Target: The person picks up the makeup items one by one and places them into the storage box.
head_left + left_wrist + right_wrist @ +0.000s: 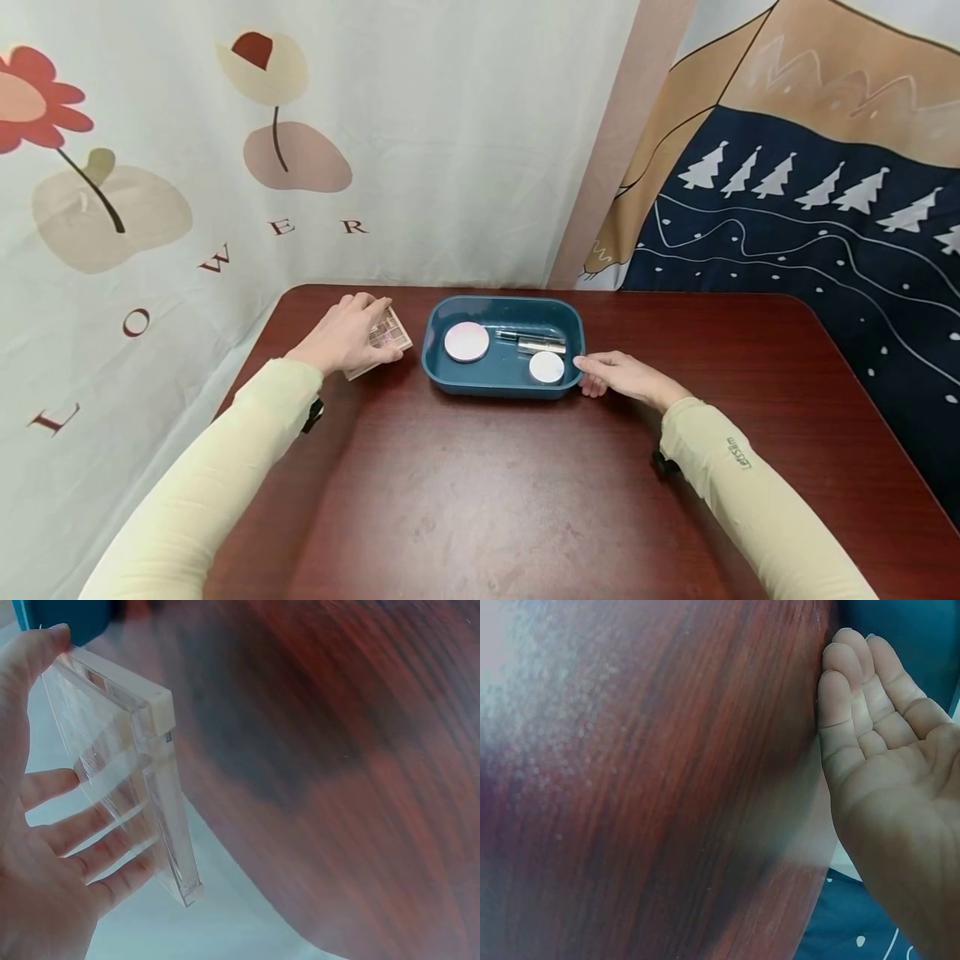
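Observation:
My left hand [341,333] holds an eyeshadow palette [390,332] tilted at the left of a blue tray [501,388]. In the left wrist view, the thumb is on the palette's upper edge and the other fingers show through its clear lid [90,742]. My right hand [626,377] grips the tray's right end near its front corner, with a digit over the rim and the other fingers bent below. Inside the tray lie a round pinkish compact [467,342], a smaller round white case [547,367], a silver tube [542,346] and a thin dark pen-like stick [510,335].
A dark red-brown wooden table [465,500] carries everything. Behind it hangs a pale curtain [450,167] with flower prints, and to the right a dark blue cloth [750,225] with white trees. The table's left edge runs close to the left arm.

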A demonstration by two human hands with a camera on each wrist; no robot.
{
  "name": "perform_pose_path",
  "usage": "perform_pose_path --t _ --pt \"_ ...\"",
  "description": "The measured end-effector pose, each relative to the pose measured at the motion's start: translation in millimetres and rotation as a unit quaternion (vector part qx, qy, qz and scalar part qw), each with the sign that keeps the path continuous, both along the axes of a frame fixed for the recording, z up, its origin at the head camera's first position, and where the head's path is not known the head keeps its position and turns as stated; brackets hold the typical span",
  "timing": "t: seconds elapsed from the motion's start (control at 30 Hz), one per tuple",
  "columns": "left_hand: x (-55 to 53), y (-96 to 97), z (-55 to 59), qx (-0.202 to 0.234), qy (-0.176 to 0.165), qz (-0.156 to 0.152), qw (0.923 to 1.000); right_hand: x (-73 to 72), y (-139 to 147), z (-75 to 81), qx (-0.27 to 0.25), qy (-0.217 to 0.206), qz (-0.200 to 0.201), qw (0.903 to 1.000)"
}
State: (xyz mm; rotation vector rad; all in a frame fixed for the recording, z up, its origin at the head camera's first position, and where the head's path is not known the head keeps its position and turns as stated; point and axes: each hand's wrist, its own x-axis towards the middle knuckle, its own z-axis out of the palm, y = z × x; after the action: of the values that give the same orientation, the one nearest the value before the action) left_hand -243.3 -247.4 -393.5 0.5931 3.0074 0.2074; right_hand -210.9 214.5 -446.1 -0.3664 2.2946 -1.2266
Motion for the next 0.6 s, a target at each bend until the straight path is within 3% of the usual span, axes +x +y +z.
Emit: perform_pose_path --t 0.6 --pt "1.9 32.9 24.1 0.027 0.037 -0.047 0.9978 -0.9 0.2 -0.4 0.005 0.002 -0.001 1.0"
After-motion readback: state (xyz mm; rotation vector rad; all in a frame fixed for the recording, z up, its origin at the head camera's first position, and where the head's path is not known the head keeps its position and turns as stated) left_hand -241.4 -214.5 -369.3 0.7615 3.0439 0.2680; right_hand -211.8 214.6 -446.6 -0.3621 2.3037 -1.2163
